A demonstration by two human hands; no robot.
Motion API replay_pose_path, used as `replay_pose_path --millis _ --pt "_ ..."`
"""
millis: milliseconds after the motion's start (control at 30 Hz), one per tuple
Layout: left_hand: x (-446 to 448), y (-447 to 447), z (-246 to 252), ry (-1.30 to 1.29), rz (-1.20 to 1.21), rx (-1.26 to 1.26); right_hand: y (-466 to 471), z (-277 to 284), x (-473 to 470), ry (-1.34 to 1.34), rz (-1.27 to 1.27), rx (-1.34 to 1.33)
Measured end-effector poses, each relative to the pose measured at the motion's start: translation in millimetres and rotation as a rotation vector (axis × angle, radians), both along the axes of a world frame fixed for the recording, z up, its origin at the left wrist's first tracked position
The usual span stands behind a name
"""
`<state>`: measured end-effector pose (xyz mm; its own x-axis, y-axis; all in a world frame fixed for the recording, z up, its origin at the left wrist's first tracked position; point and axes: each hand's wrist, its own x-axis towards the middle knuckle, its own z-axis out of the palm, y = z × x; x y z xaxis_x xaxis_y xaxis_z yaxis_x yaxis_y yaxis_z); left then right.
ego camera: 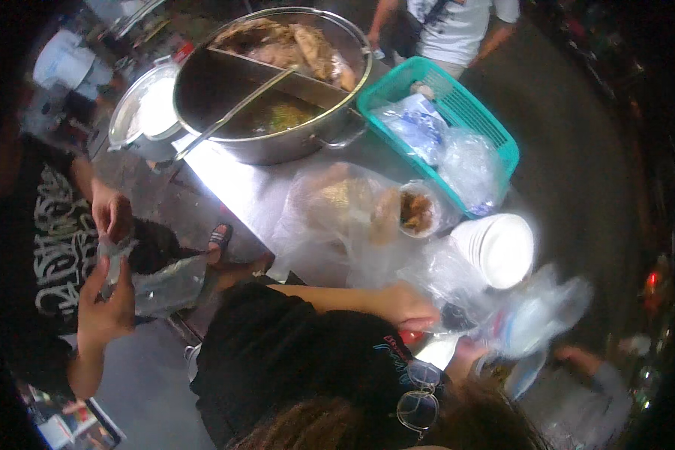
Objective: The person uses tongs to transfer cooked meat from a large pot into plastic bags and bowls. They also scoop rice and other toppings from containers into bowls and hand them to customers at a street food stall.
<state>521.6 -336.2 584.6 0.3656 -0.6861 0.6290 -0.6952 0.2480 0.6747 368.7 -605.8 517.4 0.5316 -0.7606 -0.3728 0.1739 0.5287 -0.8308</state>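
Observation:
My left hand (410,309), at the end of a bare forearm, has curled fingers beside clear plastic (444,270) and a small red thing (410,336). What it grips does not show clearly. Blurred and partly hidden by hair, my right hand (467,351) is close to a round container (492,365) with yellowish contents. Just above that container, a clear bag (531,326) is blurred. White foam bowls (506,250) are stacked beyond my hands. Behind them, a container of brown food (416,211) stands next to a clear plastic bag (337,208).
A divided steel pot (247,152) holds broth, meat and a long ladle handle (230,115). A teal basket (461,101) contains plastic bags. At the left, a person's hands (107,304) hold a clear bag (169,287). Another person's hand (574,354) reaches in at the right.

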Motion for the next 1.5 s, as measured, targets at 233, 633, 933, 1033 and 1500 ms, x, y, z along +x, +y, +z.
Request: replay_pose_path --millis 233,633,933,1033,1500 --pt "111 -29 128 -0.076 0.389 -0.296 -8 9 -5 0.034 -0.075 0.134" --pt "252 -327 93 -0.406 -0.238 0.961 3 -11 -33 0.334 0.095 -0.409" --pt "227 -366 -3 0.297 -0.654 1.546 21 -76 -33 0.308 -0.049 -0.449" --pt "233 -368 -13 0.336 -0.590 1.494 16 -78 -34 0.385 0.004 -0.307" --pt "309 -380 23 -0.868 -0.042 1.999 -80 -20 112 0.471 0.087 -0.624"
